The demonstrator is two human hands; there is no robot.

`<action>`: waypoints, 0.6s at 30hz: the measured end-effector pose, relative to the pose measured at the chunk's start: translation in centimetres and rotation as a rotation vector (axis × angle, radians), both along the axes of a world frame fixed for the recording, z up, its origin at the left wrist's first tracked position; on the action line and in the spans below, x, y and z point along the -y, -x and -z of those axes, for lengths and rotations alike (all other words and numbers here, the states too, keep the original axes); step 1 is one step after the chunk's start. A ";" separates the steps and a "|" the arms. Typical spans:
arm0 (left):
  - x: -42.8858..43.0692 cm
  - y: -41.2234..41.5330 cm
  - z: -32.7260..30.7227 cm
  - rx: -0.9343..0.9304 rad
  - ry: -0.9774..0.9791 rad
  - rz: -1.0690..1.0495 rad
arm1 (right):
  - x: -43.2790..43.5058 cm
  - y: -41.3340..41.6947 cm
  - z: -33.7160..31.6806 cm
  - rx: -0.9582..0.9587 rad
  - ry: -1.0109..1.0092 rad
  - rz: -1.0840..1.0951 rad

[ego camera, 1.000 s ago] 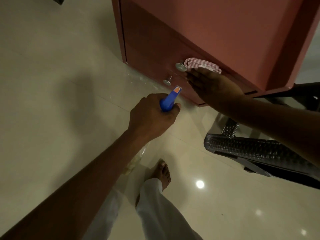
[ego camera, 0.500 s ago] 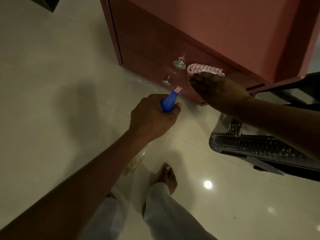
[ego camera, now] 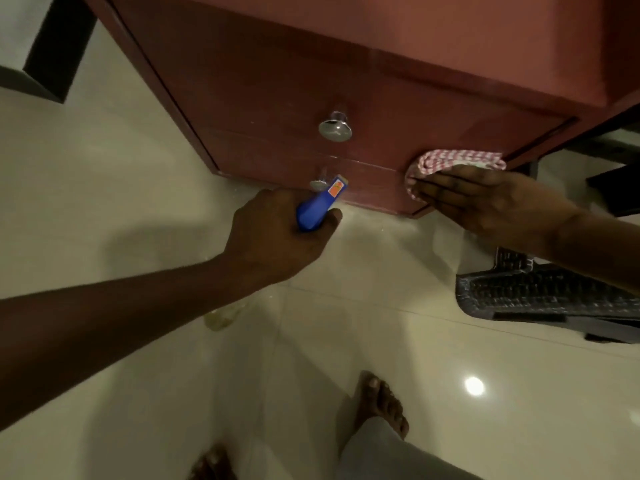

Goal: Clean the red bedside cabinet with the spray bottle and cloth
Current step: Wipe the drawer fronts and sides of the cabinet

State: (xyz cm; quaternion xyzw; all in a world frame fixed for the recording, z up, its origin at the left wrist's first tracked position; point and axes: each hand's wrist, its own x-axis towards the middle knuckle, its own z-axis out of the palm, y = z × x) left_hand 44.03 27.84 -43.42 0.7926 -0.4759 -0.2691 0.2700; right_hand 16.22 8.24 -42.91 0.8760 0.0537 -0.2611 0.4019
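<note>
The red bedside cabinet [ego camera: 263, 77] stands on the tiled floor, its front showing two drawers with round metal knobs, an upper knob [ego camera: 335, 129] and a lower knob [ego camera: 319, 183]. My left hand [ego camera: 277, 237] grips the blue spray bottle [ego camera: 320, 204], whose nozzle points at the lower drawer near the lower knob; the clear bottle body hangs below my wrist. My right hand [ego camera: 485, 199] presses a red-and-white checked cloth [ego camera: 453, 162] flat against the cabinet's front at its lower right corner.
A dark woven chair seat [ego camera: 540, 292] stands low at the right, close under my right forearm. A dark furniture edge [ego camera: 52, 53] sits at the upper left. My bare feet [ego camera: 381, 403] stand on the glossy floor tiles below the cabinet.
My right hand has slid the cloth rightward and down, from beside the upper knob to the cabinet's lower right corner. The view has moved closer. My left hand still holds the bottle.
</note>
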 end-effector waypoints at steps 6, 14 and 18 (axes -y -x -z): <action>1.1 0.6 0.6 -0.151 0.113 0.010 | -1.0 -7.5 1.0 0.445 -0.251 0.038; 2.1 1.1 -1.7 -0.211 0.204 0.089 | -0.7 -1.7 2.4 0.391 -0.169 0.055; 1.6 0.9 -2.1 -0.217 0.183 0.165 | -1.0 4.9 0.0 0.409 -0.112 0.208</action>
